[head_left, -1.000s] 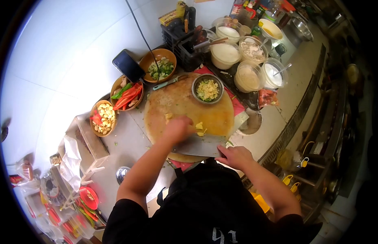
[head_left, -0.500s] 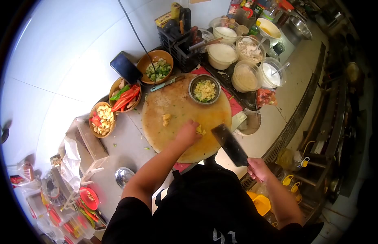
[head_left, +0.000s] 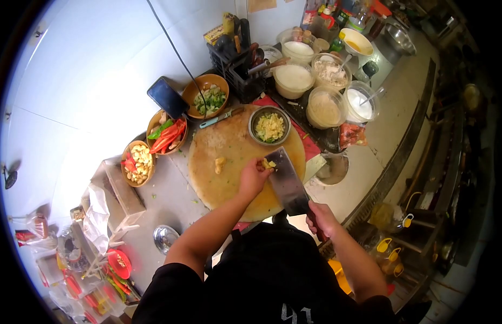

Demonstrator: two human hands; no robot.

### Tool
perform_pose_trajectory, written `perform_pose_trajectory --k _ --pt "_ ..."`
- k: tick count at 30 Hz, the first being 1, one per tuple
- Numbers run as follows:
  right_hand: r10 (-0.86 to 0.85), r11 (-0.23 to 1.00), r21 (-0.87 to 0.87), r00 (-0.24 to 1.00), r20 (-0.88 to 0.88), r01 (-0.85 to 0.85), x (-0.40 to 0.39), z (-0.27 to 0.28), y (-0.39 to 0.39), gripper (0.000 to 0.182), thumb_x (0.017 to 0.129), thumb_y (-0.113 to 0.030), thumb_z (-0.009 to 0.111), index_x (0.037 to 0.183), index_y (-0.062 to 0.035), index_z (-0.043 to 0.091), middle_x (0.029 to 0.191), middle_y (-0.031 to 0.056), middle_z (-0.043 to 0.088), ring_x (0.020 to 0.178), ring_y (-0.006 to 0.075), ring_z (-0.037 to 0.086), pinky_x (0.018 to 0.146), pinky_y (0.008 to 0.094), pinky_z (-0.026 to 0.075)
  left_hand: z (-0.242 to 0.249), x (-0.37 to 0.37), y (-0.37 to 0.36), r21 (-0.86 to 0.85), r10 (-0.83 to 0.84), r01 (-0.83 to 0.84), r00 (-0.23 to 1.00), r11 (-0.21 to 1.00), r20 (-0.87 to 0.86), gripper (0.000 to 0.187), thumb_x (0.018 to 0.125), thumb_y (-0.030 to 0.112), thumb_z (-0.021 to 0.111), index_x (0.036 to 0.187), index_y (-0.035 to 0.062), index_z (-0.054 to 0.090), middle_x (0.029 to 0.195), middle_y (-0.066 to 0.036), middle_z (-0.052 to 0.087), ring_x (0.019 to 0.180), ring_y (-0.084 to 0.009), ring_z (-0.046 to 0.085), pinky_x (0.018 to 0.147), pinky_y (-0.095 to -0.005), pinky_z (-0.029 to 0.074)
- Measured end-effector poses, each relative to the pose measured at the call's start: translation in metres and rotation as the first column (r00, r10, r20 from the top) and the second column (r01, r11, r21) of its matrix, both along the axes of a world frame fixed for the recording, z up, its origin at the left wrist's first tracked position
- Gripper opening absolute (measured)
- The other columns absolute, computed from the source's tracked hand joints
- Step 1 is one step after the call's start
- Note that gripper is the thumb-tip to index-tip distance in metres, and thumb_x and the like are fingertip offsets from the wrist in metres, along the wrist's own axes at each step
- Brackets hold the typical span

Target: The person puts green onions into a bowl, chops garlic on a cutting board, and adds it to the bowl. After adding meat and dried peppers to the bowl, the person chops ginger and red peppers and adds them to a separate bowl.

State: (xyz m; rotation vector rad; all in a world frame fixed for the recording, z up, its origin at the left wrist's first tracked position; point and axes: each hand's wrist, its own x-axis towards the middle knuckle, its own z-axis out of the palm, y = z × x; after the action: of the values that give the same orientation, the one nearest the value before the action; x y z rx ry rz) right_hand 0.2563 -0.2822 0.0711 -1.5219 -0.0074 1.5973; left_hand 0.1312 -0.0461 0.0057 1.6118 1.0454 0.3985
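My right hand (head_left: 325, 218) is wrapped round the handle of a cleaver (head_left: 287, 183). Its broad dark blade lies low over the right half of a round chopping board (head_left: 207, 183). Beside the blade, my left hand (head_left: 253, 177) has its fingers closed at a small clump of ginger pieces (head_left: 268, 163), pale yellow and cut up, which touches or nearly touches the blade. A knobbly lump of ginger (head_left: 219, 165) lies apart, left of that hand. At the board's far edge stands a metal bowl (head_left: 253, 135) holding chopped yellow and green bits.
Bowls of chopped greens (head_left: 210, 101), red and green peppers (head_left: 169, 135) and peeled garlic cloves (head_left: 138, 162) stand left of the board. A small knife (head_left: 221, 117) lies at its far edge. Several tubs of powder (head_left: 294, 78) and a knife rack (head_left: 234, 70) are behind.
The cleaver has moved left and in over the board, up to the yellow pieces. My left hand has shifted slightly and its fingers remain at those pieces.
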Motion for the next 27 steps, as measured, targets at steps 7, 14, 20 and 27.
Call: perform_pose_trajectory --k 7,14,20,27 --pt "0.024 1.0 0.013 0.972 0.233 -0.028 0.005 0.039 0.025 0.039 0.103 -0.037 0.045 0.077 -0.0083 0.051 0.056 0.0032 0.05 0.04 0.012 0.044 0.04 0.0264 0.036 0.021 0.024 0.028 0.04 -0.02 0.015 0.991 0.999 0.132 0.042 0.077 0.01 0.08 0.112 -0.0013 0.059 0.084 -0.007 0.063 0.073 -0.0151 0.061 0.065 -0.0294 0.05" --pt "0.181 0.981 -0.099 0.966 0.185 -0.165 0.001 0.026 0.013 0.041 0.102 -0.037 0.047 0.074 -0.0072 0.053 0.055 0.002 0.05 0.041 0.0118 0.044 0.041 0.027 0.036 -0.01 -0.023 0.022 0.037 -0.104 0.106 0.992 0.994 -0.072 0.036 0.074 0.013 0.082 0.102 0.0012 0.063 0.087 -0.01 0.063 0.076 -0.0206 0.063 0.068 -0.0329 0.051" --pt "0.261 0.962 -0.165 0.914 0.31 -0.218 -0.012 0.015 0.007 0.038 0.1 -0.038 0.051 0.087 -0.0044 0.063 0.056 0.0015 0.05 0.042 0.0108 0.044 0.042 0.0272 0.037 -0.018 -0.039 0.011 0.294 -0.205 0.295 0.931 0.909 -0.302 0.034 0.077 0.023 0.076 0.104 0.0043 0.065 0.1 -0.019 0.063 0.094 -0.0391 0.061 0.08 -0.0454 0.051" --pt "0.429 0.901 -0.234 0.672 0.603 -0.365 -0.013 0.012 0.003 0.039 0.097 -0.036 0.055 0.115 -0.0043 0.068 0.089 0.0176 0.071 0.08 0.0282 0.069 0.075 0.0351 0.053 -0.019 -0.047 0.003 0.357 -0.238 0.359 0.91 0.863 -0.34 0.037 0.082 0.021 0.07 0.113 0.0064 0.058 0.107 -0.016 0.062 0.103 -0.0366 0.06 0.086 -0.0445 0.049"
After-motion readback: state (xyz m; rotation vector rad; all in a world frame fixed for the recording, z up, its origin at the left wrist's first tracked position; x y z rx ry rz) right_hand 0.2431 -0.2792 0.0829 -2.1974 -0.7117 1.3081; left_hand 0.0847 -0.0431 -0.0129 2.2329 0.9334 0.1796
